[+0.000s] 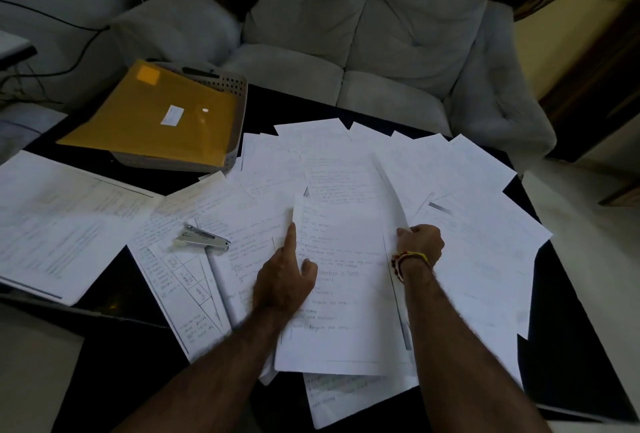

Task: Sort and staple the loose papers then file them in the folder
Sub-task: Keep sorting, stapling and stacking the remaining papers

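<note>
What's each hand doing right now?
Left hand: open, index finger pressing on the top sheet.
Right hand: closed on that sheet's lifted right edge.

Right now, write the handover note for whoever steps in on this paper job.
Left hand: open, index finger pressing the handwritten sheet in front of you.
Right hand: grip pinching that sheet's lifted right edge.
Loose papers lie fanned over the dark table.
Stapler lies on the papers, left of the hands.
Yellow folder rests on the grey basket, far left.
Done: nothing visibly stapled or filed.
Left: sort, staple, file.
</note>
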A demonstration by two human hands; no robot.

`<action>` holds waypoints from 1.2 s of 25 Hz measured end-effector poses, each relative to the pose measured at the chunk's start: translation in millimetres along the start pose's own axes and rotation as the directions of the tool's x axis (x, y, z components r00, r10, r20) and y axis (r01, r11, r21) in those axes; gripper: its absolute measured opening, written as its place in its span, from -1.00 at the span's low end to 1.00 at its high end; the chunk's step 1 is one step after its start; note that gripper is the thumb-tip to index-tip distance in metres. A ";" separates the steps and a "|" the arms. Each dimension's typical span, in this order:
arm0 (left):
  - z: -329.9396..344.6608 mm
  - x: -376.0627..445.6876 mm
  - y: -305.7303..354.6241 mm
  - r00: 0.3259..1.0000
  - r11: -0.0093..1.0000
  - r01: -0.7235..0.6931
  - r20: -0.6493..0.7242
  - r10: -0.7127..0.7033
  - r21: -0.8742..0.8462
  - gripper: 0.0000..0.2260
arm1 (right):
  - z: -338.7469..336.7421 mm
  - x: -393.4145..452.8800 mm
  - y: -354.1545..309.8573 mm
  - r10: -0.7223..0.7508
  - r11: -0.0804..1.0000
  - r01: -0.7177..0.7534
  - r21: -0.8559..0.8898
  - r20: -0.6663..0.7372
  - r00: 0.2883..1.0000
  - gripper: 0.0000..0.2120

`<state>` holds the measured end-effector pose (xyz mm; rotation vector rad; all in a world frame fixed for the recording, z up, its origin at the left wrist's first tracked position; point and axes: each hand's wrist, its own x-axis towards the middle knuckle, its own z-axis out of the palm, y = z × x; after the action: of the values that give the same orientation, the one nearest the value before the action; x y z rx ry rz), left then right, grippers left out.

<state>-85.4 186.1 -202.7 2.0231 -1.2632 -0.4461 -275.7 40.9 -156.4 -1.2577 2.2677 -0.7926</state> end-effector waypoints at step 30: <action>-19.1 5.9 14.2 0.992 0.951 0.123 0.060 -0.110 -0.283 -0.72 | -46.8 -116.5 82.5 -0.023 1.000 0.022 0.013 0.103 0.994 -0.64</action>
<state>-80.1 184.0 -178.9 1.8543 -1.0398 -0.6919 -297.1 189.3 -165.5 -1.2913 2.1677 -0.7304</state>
